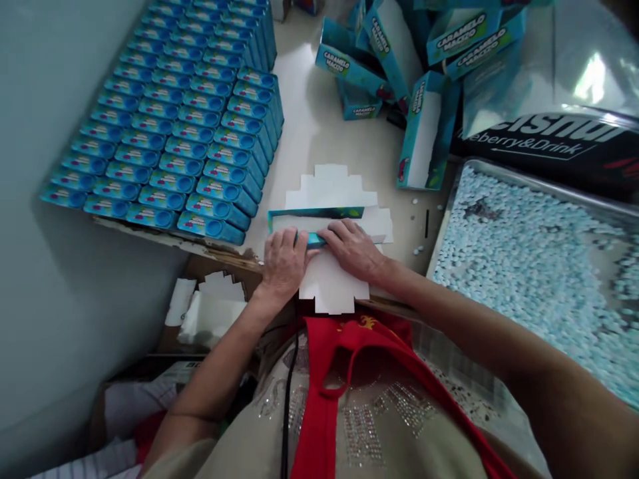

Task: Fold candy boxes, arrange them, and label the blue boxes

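A red apron (319,426) is seen nearest, on the near side of the half-folded carton (312,214). The carton is set over white card (333,286); how many sheets cannot be told. Its near wall is pinched by the left hand (284,261) and covered by the right hand's (352,246) bent fingers; the right thumb is hidden, so whether anything is pinched there cannot be told. Left of the carton, rows of blue boxes (170,123) are cut off above; beyond it, open boxes (424,133) are piled. To its right, a tray (444,223) of pale pieces (524,266) is cut off.
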Tool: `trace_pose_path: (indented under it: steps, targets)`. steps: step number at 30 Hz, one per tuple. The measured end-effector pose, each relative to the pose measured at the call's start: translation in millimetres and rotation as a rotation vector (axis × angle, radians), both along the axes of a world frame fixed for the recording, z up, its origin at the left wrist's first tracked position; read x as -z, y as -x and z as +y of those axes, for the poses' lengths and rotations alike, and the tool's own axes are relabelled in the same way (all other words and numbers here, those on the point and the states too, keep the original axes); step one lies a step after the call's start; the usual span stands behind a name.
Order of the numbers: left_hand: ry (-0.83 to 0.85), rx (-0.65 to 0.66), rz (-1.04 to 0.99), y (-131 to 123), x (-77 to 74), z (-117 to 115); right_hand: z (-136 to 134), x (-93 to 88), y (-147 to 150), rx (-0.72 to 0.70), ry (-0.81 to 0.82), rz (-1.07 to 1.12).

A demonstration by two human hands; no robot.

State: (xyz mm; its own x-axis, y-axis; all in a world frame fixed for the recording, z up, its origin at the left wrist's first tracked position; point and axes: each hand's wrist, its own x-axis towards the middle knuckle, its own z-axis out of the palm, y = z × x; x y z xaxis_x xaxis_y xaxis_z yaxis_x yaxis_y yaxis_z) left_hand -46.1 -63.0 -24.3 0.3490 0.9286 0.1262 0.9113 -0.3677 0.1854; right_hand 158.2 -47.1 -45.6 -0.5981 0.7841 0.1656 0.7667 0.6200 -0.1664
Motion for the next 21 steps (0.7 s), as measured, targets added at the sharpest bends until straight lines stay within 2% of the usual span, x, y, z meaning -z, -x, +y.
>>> trace_pose_path:
  steps: [4, 7, 12, 14, 17, 19, 21]
  targets:
    - [0.07, -0.061, 0.055, -4, 7.5, 1, -2, -1.6, 5, 0.096, -0.027, -0.086]
    - [0.071, -0.065, 0.081, -1, 7.5, 3, -1, -8.0, 10, 0.09, 0.029, -0.118]
    - [0.041, -0.02, 0.135, 11, 4.3, -1, 15, -32.2, 12, 0.099, 0.378, -0.183]
    - [0.045, -0.003, 0.163, 13, 2.0, -3, 22, -41.0, 3, 0.004, 0.478, -0.162]
    - [0.1, 0.045, 0.228, 9, -3.7, -5, 21, -46.2, -19, -0.18, 0.443, -0.105]
    - [0.19, 0.09, 0.272, -2, -10.5, -8, 14, -45.6, -31, -0.199, 0.358, -0.124]
    - [0.296, 0.092, 0.309, -15, -21.0, -11, 6, -44.1, -38, -0.16, 0.271, -0.169]
